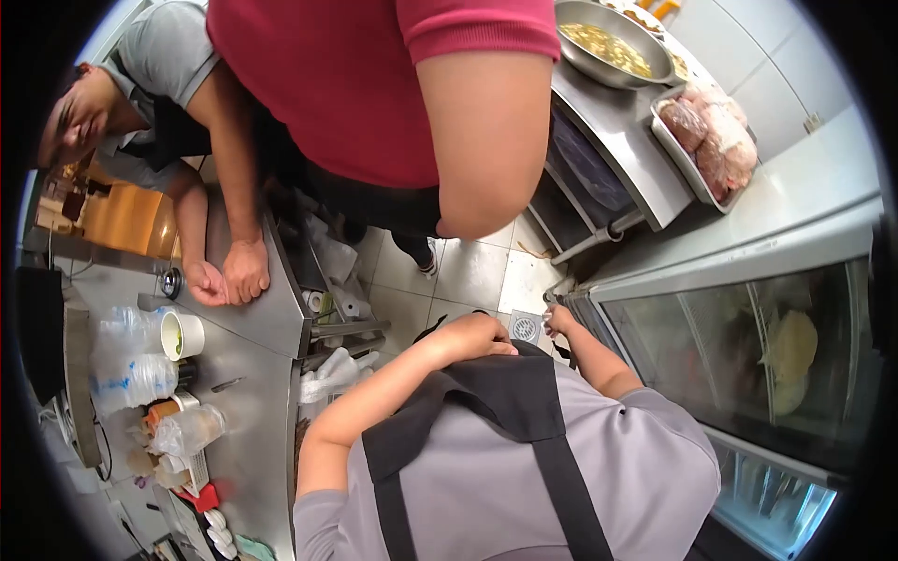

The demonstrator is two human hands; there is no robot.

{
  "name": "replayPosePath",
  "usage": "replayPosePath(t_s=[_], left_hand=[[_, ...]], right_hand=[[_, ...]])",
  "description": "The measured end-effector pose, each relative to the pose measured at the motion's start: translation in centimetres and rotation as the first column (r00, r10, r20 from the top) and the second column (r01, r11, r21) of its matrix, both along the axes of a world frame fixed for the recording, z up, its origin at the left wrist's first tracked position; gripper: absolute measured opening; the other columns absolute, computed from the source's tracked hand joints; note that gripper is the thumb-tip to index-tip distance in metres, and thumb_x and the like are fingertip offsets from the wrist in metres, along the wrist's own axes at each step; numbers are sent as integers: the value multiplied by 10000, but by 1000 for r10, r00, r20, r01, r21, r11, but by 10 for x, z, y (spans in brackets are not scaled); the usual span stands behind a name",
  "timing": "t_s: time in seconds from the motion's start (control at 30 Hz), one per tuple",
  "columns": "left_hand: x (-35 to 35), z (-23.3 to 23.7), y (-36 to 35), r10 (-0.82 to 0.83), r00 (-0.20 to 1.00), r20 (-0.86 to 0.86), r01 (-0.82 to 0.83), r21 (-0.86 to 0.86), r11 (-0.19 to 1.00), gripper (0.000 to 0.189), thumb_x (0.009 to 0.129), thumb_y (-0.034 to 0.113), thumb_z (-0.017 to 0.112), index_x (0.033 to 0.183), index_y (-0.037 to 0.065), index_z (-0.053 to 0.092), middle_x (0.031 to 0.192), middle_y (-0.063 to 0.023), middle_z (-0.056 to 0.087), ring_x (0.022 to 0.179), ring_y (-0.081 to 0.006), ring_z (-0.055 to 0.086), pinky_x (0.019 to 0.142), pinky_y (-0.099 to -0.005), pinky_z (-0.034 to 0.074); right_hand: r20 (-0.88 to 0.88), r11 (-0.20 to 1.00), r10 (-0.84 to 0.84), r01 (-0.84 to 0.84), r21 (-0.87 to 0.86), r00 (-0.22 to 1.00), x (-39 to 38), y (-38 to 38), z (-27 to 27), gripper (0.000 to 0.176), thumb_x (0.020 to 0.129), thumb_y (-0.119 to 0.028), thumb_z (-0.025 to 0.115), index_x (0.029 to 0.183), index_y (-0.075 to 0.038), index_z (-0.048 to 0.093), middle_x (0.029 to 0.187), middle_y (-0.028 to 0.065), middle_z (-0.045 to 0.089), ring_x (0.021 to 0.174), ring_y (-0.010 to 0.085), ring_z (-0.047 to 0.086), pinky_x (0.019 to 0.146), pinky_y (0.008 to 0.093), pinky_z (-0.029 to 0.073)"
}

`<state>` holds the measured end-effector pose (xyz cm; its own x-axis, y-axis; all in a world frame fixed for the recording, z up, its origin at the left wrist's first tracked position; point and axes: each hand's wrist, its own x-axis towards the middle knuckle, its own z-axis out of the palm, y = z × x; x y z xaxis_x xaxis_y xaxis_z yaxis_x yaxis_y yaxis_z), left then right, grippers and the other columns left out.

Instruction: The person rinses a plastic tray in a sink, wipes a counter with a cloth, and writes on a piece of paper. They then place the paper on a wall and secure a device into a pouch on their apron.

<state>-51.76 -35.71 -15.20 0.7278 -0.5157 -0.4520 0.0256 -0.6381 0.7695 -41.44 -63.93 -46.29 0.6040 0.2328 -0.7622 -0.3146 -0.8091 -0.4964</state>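
My left hand (479, 338) rests across the front of the black apron (505, 397), fingers lying flat against the cloth and holding nothing visible. My right hand (559, 321) is lowered beside the fridge's near corner, by the floor drain (525, 326) in the view. Its fingers are curled; what they hold, if anything, is too small to name. A black strap end hangs just below that hand.
A person in red (355, 93) stands ahead. Another person (173, 103) leans on the steel counter (253, 411), hands together. That counter bears a white tub (182, 336) and plastic bags. At right are a glass-door fridge (730, 346), a pan (608, 47) and a meat tray (687, 168).
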Motion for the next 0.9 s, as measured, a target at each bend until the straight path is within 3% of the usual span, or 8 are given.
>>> replayPosePath(t_s=[0.13, 0.2, 0.33, 0.37, 0.53, 0.77, 0.83, 0.9], left_hand=[[-9, 6, 19, 132, 991, 27, -132, 24, 991, 366, 844, 390, 585, 948, 51, 675, 941, -149, 647, 902, -323, 599, 799, -365, 458], [-20, 5, 31, 205, 978, 36, -206, 26, 978, 354, 838, 377, 592, 943, 50, 674, 936, -148, 650, 894, -320, 603, 793, -369, 461], [-28, 14, 54, 228, 965, 127, -228, -13, 974, 319, 815, 336, 611, 938, 49, 675, 929, -144, 655, 875, -313, 611, 768, -376, 469], [-27, 14, 57, 205, 974, 99, -207, 7, 978, 315, 812, 333, 614, 937, 51, 676, 928, -140, 656, 874, -313, 611, 767, -378, 470], [-24, 21, 62, 158, 985, 64, -162, 65, 985, 314, 804, 327, 622, 981, 72, 672, 924, -124, 662, 870, -300, 619, 766, -381, 473], [-7, 34, 62, 93, 994, 61, -96, 49, 994, 338, 835, 350, 588, 1005, 68, 662, 933, -131, 657, 884, -302, 613, 787, -383, 470], [-11, 47, 73, 131, 970, 204, -119, -68, 991, 337, 854, 348, 572, 1007, 61, 658, 951, -132, 647, 892, -299, 608, 781, -379, 471], [-28, 119, 100, 260, 878, 403, -232, -118, 966, 320, 862, 325, 577, 1004, 48, 651, 952, -120, 641, 889, -288, 604, 761, -366, 472]], right_hand=[[-75, 929, 240, -252, -272, 968, 7, 7, -2, 426, 650, -40, 680, 1060, 35, 591, 830, 218, 654, 655, 283, 672, 592, 378, 558], [-18, 899, 339, -330, -290, 940, 1, 20, 14, 109, 648, -18, 675, 706, 61, 630, 661, 204, 636, 531, 286, 646, 462, 386, 519], [100, 819, 551, -514, -254, 829, -1, 33, -51, 442, 604, -255, 698, 961, 2, 666, 915, 217, 654, 885, 309, 640, 749, 374, 500], [178, 756, 652, -616, -221, 737, -3, 50, -41, 428, 640, -216, 650, 1011, -2, 653, 916, 227, 651, 861, 315, 643, 735, 372, 497], [221, 868, 495, -490, -78, 840, -9, 108, 15, 328, 642, -138, 587, 950, -75, 679, 827, 199, 661, 799, 324, 647, 750, 363, 498], [49, 963, 268, -269, 18, 962, -2, 114, 39, 207, 672, -82, 574, 867, -30, 617, 709, 147, 633, 593, 241, 630, 539, 345, 507], [153, 974, 139, -163, 155, 978, 5, 120, 60, 94, 695, -30, 550, 789, -27, 561, 653, 102, 588, 562, 208, 618, 496, 314, 500], [142, 872, -59, -18, 488, 988, 27, 131, 126, 80, 680, 26, 504, 732, -33, 515, 647, 70, 546, 579, 176, 595, 505, 293, 486]])
